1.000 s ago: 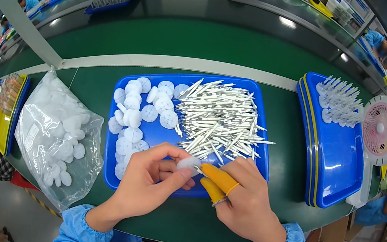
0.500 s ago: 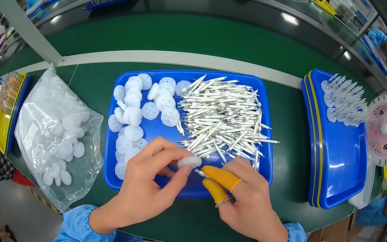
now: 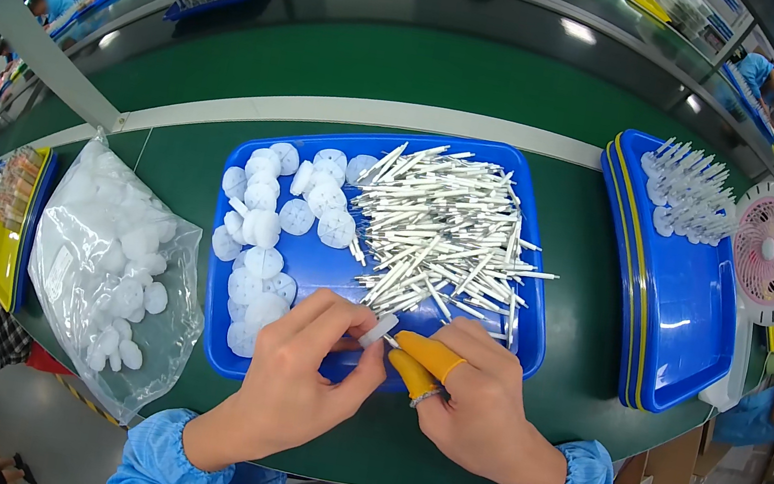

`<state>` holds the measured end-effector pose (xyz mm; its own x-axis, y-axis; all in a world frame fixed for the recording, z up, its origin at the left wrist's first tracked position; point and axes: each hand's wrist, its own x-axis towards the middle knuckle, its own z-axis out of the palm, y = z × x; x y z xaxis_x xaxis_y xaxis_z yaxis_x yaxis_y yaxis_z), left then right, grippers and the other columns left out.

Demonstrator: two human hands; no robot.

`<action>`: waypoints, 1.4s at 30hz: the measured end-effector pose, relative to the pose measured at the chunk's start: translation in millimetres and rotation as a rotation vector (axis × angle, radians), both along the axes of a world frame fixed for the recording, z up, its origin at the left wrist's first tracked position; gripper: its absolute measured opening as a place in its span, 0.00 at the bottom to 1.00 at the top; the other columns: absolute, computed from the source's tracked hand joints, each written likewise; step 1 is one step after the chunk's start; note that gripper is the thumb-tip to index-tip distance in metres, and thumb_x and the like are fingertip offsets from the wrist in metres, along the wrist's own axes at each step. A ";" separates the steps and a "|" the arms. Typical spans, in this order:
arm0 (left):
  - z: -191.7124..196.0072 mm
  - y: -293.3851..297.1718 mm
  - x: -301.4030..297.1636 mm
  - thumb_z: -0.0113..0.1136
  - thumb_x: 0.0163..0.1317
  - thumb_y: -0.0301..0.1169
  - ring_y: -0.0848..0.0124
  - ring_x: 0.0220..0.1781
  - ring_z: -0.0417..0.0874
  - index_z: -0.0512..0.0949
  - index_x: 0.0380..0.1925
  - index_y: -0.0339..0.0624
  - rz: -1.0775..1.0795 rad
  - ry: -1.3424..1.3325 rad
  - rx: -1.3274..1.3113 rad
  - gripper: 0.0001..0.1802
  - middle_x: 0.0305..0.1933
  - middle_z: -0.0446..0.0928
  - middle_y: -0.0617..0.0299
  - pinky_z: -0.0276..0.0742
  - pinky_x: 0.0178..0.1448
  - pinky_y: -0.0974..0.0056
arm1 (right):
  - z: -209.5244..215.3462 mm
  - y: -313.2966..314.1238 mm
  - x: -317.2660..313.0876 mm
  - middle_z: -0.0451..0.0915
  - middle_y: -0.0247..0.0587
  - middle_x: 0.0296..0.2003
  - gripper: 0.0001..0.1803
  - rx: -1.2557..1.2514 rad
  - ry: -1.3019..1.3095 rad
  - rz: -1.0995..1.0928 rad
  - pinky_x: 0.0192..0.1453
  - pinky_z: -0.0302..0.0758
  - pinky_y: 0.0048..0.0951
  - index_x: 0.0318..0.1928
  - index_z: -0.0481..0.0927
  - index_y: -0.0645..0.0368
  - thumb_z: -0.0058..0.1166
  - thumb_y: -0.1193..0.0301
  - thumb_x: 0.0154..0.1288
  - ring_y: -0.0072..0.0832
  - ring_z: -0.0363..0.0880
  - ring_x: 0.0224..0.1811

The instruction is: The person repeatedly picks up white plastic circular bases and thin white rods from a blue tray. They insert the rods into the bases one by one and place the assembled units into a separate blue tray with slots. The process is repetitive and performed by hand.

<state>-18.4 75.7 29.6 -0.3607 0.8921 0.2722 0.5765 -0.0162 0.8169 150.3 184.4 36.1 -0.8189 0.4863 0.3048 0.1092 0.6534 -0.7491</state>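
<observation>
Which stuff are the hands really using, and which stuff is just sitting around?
Being used:
left hand pinching a white disc
right hand in yellow finger covers
middle blue tray, its white discs and white sticks

Just sitting:
clear bag of discs
stacked blue trays
pink fan

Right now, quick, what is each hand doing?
Left hand: closed, pinching a small white disc in its fingers.
Right hand: closed, orange-capped fingers pinching a thin white stick at the disc.

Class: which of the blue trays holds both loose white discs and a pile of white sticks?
The middle tray, before the hands; the right tray holds only assembled pieces at its far end.
</observation>
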 end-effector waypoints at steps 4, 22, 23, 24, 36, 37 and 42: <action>1.3 -3.7 2.1 0.71 0.59 0.18 0.62 0.34 0.89 0.82 0.44 0.33 -0.008 0.033 0.010 0.13 0.38 0.80 0.54 0.87 0.36 0.62 | -2.3 -4.0 -2.9 0.80 0.46 0.30 0.21 0.019 0.081 -0.080 0.31 0.71 0.37 0.46 0.88 0.69 0.65 0.88 0.46 0.41 0.76 0.29; -2.9 0.1 -12.4 0.67 0.68 0.21 0.59 0.43 0.88 0.83 0.46 0.33 0.044 -0.074 -0.081 0.08 0.46 0.81 0.51 0.89 0.45 0.61 | 12.1 27.7 22.7 0.76 0.47 0.36 0.14 0.224 -0.425 -0.147 0.50 0.71 0.45 0.42 0.89 0.67 0.68 0.81 0.52 0.47 0.74 0.45; -0.1 -1.4 -12.6 0.67 0.70 0.22 0.62 0.44 0.88 0.84 0.47 0.33 0.028 -0.079 -0.105 0.08 0.46 0.81 0.52 0.91 0.45 0.62 | 7.5 28.2 21.0 0.76 0.47 0.37 0.14 0.243 -0.404 -0.120 0.50 0.71 0.46 0.42 0.88 0.67 0.68 0.82 0.52 0.47 0.74 0.45; 0.4 -1.7 -12.8 0.67 0.71 0.23 0.62 0.44 0.88 0.83 0.48 0.33 0.018 -0.100 -0.103 0.08 0.46 0.81 0.52 0.90 0.45 0.62 | 5.8 28.4 22.4 0.76 0.47 0.37 0.15 0.256 -0.388 -0.129 0.50 0.71 0.45 0.43 0.88 0.67 0.67 0.82 0.51 0.47 0.74 0.45; -3.8 -3.2 -8.5 0.65 0.76 0.28 0.74 0.41 0.86 0.81 0.52 0.31 -0.139 -0.549 -0.167 0.12 0.40 0.82 0.58 0.87 0.43 0.66 | 31.5 2.6 4.7 0.79 0.51 0.37 0.17 0.093 -0.070 0.036 0.43 0.76 0.42 0.54 0.87 0.63 0.63 0.83 0.64 0.49 0.79 0.39; -4.2 -1.1 -8.2 0.65 0.76 0.28 0.75 0.40 0.86 0.81 0.53 0.31 -0.153 -0.598 -0.175 0.12 0.39 0.82 0.58 0.86 0.43 0.67 | 30.4 2.3 4.6 0.79 0.51 0.37 0.17 0.116 -0.067 0.021 0.43 0.76 0.42 0.53 0.87 0.63 0.63 0.84 0.64 0.49 0.79 0.38; -2.0 1.2 -8.6 0.64 0.77 0.30 0.76 0.41 0.86 0.81 0.52 0.31 -0.178 -0.639 -0.217 0.12 0.38 0.82 0.60 0.85 0.44 0.69 | 25.9 1.7 4.9 0.79 0.51 0.38 0.18 0.223 -0.019 0.031 0.43 0.76 0.43 0.52 0.86 0.63 0.61 0.86 0.61 0.50 0.78 0.38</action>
<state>-27.0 76.9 27.6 -0.2339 0.9627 -0.1361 -0.0144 0.1365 0.9905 155.3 186.2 62.0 -0.8391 0.3828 0.3864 0.0989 0.8060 -0.5836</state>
